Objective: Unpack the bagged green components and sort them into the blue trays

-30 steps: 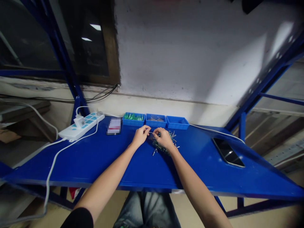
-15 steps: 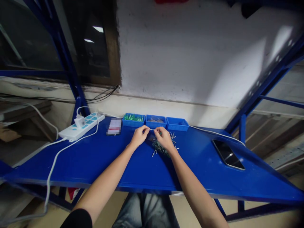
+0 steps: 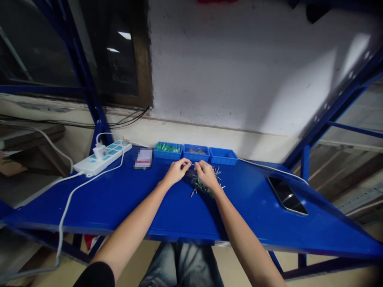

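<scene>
Between my two hands runs a short, thin, pale rod (image 3: pixel 191 164), held out sideways above the table. My left hand (image 3: pixel 176 171) pinches its left end between thumb and fingertips. The fingers of my right hand (image 3: pixel 205 174) are closed in a pinch at the other end. Under and beside my right hand lies a loose pile of small silvery pins and dark green pieces (image 3: pixel 197 185), partly covered by that hand. What exact kind of part the rod is, I cannot make out.
Behind my hands stand three blue bins: one with green pieces (image 3: pixel 168 148), one with brownish bits (image 3: pixel 196 151), and a third bin (image 3: pixel 224 161). A white power strip (image 3: pixel 103 159) with cables and a blurred-out card (image 3: pixel 143 158) are left; a phone (image 3: pixel 287 195) lies right on the blue table (image 3: pixel 119 199).
My hands stay almost in place, both still pinching the rod. The rod's angle has shifted slightly, and the whole view has moved a little.
</scene>
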A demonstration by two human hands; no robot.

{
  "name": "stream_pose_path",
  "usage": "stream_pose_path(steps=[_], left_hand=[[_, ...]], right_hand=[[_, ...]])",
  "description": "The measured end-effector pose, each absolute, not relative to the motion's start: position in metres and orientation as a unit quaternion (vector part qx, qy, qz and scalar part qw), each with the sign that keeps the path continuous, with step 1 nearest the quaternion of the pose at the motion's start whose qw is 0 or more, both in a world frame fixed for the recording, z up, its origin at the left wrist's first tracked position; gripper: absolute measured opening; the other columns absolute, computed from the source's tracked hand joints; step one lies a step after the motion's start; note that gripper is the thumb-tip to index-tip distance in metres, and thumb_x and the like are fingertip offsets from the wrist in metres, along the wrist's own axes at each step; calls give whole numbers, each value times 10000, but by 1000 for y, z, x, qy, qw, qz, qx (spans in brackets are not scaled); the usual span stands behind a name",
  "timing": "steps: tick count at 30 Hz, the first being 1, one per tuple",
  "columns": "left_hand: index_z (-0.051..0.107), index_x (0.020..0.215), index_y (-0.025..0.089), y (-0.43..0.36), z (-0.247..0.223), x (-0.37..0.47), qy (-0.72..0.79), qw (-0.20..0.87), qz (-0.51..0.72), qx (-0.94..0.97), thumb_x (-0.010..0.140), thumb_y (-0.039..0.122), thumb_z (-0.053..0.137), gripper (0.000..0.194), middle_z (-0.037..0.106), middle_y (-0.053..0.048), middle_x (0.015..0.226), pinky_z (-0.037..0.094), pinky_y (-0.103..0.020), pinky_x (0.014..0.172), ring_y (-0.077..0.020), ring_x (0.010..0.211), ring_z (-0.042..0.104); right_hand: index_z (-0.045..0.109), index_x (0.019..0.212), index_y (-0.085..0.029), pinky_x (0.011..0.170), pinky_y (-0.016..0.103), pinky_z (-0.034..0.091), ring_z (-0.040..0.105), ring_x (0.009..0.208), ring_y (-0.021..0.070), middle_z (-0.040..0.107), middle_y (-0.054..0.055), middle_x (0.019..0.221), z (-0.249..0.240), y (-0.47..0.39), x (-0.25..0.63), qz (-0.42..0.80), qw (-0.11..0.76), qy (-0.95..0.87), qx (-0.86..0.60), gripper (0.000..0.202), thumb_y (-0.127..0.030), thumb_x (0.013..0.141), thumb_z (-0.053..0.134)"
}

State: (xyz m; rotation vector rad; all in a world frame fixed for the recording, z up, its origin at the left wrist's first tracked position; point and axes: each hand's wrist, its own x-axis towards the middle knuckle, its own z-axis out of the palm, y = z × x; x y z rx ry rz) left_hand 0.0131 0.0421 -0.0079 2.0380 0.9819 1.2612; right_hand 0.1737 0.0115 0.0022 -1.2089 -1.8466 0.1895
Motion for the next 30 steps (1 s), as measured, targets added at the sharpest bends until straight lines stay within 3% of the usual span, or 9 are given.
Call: stream_pose_path(steps=[7, 11, 24, 30], left_hand=[[642, 804, 174, 47, -6, 14, 362, 327, 522, 700, 761, 288, 585, 134, 685, -35, 783, 483, -291, 750, -173, 767, 637], [630, 869, 154, 47, -4, 16, 348, 375, 544, 665, 724, 278, 629, 190, 686, -59, 852, 494, -305, 779, -175, 819, 641], [612, 871, 143, 45, -1, 19, 303, 505, 566, 577, 665, 254, 694, 248, 695, -63, 837, 485, -329, 805, -179, 842, 646], [637, 773, 136, 43, 0, 23, 284, 550, 580, 530, 588, 215, 752, 232, 686, -43, 800, 464, -309, 808, -161, 804, 632]], right_hand=[[611, 712, -196, 639, 263, 370, 526, 663, 156, 595, 25, 707, 1, 12, 175, 98, 445, -746, -486, 294, -322, 890, 415], [623, 730, -202, 674, 257, 387, 547, 707, 158, 623, 25, 752, 1, 12, 174, 123, 435, -759, -469, 248, -275, 871, 433], [528, 696, -198, 576, 221, 363, 506, 587, 124, 577, -23, 641, -1, 11, 172, 203, 436, -743, -464, 288, -336, 893, 368], [507, 694, -195, 577, 223, 366, 504, 584, 120, 573, -21, 643, -1, 11, 170, 214, 440, -737, -467, 292, -340, 898, 357]])
